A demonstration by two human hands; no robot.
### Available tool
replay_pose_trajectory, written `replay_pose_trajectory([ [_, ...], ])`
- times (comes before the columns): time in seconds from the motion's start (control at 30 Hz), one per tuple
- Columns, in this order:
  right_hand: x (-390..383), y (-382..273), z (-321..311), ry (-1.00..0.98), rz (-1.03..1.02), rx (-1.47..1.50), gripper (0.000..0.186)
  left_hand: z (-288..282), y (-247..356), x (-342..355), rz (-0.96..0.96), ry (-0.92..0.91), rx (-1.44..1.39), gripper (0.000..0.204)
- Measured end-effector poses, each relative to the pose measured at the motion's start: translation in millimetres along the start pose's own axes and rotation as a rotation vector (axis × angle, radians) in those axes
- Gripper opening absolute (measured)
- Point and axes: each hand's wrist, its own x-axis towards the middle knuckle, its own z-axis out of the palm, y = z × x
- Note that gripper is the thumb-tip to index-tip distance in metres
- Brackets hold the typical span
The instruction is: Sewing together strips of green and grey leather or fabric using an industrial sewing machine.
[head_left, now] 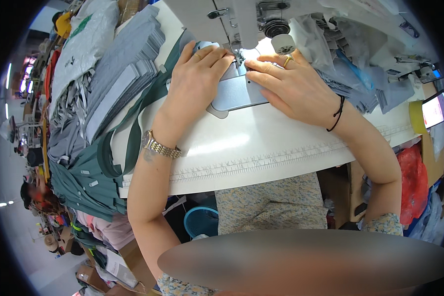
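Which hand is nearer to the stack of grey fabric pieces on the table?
Left. The left hand lies flat by the needle, just right of the stack of grey fabric pieces. The right hand rests on the far side of the needle, further from the stack.

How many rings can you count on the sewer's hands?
2: a gold ring on the right hand, and a thin ring on the left hand. Hidden fingers may carry more.
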Motion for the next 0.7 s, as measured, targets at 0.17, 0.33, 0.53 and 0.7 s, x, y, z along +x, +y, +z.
replay_pose_trajectory([
  [0.17,2,0,-2,-0.021,0.005,0.036,0.031,3,-1,0,-0.029,0.020,0.019,0.028],
  [0.33,7,0,-6,-0.034,-0.013,0.030,0.030,4,-2,-2,-0.011,0.125,0.057,0.022],
  [0.53,-1,9,-9,0.102,-0.165,0.095,0.040,-27,12,-29,-0.019,-0.002,-0.057,0.018],
  [0.7,42,-40,-24,0.166,-0.195,0.125,0.043,-64,81,-66,0.164,-0.016,-0.384,0.024],
])
